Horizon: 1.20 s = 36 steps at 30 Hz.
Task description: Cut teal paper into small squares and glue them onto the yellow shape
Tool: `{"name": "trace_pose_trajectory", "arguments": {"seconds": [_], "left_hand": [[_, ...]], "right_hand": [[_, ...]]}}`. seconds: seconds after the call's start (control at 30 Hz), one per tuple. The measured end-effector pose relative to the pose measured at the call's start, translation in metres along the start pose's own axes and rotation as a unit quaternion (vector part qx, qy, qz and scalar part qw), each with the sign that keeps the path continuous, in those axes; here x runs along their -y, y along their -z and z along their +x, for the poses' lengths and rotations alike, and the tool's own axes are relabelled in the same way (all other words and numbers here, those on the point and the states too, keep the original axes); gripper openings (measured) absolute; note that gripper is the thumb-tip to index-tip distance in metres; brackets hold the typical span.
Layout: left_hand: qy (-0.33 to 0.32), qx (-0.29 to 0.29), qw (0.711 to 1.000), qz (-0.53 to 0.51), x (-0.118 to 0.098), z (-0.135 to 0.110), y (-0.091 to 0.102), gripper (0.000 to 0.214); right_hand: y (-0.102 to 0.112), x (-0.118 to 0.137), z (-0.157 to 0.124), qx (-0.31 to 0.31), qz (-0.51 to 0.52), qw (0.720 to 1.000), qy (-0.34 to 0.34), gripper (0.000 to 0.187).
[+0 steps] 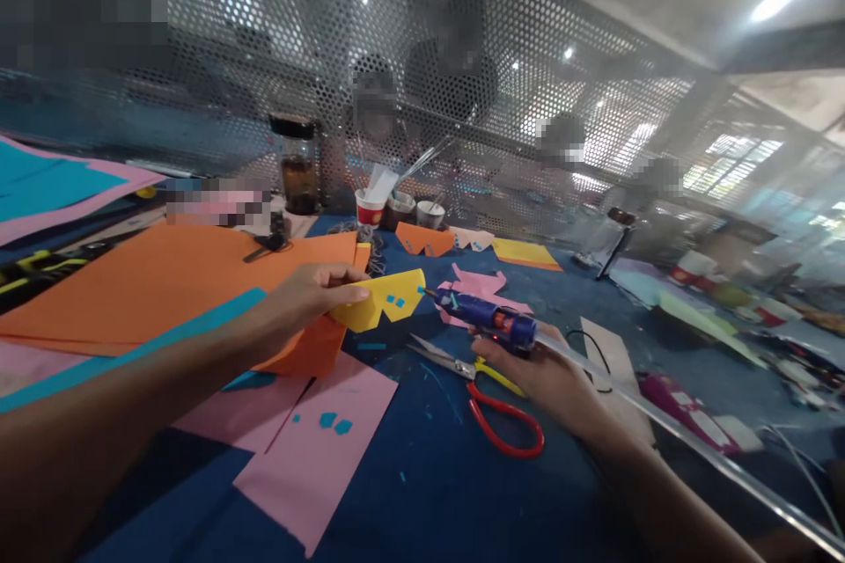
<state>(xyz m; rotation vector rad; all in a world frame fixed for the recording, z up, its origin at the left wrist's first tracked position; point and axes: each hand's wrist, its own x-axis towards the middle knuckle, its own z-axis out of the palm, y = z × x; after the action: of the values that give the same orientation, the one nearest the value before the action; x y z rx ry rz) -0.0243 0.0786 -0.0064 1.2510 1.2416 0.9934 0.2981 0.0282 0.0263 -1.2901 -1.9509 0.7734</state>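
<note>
Between the thumb and fingers of my left hand is a yellow paper cutout with a notched lower edge and small blue pieces on it. My right hand grips a blue hot glue gun, and a long clear glue stick trails from its back. The gun's nozzle meets or nearly meets the cutout's right end. Below the gun lie scissors with red and yellow handles, blades apart. Pink paper with blue scraps rests nearer to me. Pink cut pieces lie behind the gun.
Orange sheets cover the left of the blue table. At the back stand a dark-lidded jar, paper cups and folded orange and yellow paper. A perforated metal screen rises behind, with people beyond it.
</note>
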Motion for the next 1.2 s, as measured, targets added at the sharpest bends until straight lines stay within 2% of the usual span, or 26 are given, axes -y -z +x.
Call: {"name": "trace_pose_trajectory", "arguments": {"seconds": [0.23, 0.43, 0.73, 1.0, 1.2], "left_hand": [[-0.003, -0.007, 1.0, -0.002, -0.001, 0.001, 0.001, 0.036], [-0.005, -0.005, 1.0, -0.008, -0.002, 0.001, 0.001, 0.04], [-0.006, -0.008, 1.0, -0.017, -0.003, 0.0, 0.0, 0.036], [-0.01, -0.016, 1.0, -0.018, -0.002, 0.001, -0.001, 0.039], [-0.01, -0.019, 1.0, -0.014, -0.002, 0.0, -0.002, 0.04]], "right_hand": [[-0.001, 0.012, 0.002, 0.026, -0.078, 0.993, 0.079, 0.026], [-0.007, 0.007, 0.0, 0.019, -0.099, 0.988, 0.115, 0.022], [-0.012, -0.003, 0.002, 0.014, -0.109, 0.984, 0.143, 0.017], [-0.015, -0.008, 0.002, 0.014, -0.129, 0.984, 0.122, 0.016], [-0.016, -0.01, 0.002, 0.007, -0.133, 0.982, 0.136, 0.015]]}}
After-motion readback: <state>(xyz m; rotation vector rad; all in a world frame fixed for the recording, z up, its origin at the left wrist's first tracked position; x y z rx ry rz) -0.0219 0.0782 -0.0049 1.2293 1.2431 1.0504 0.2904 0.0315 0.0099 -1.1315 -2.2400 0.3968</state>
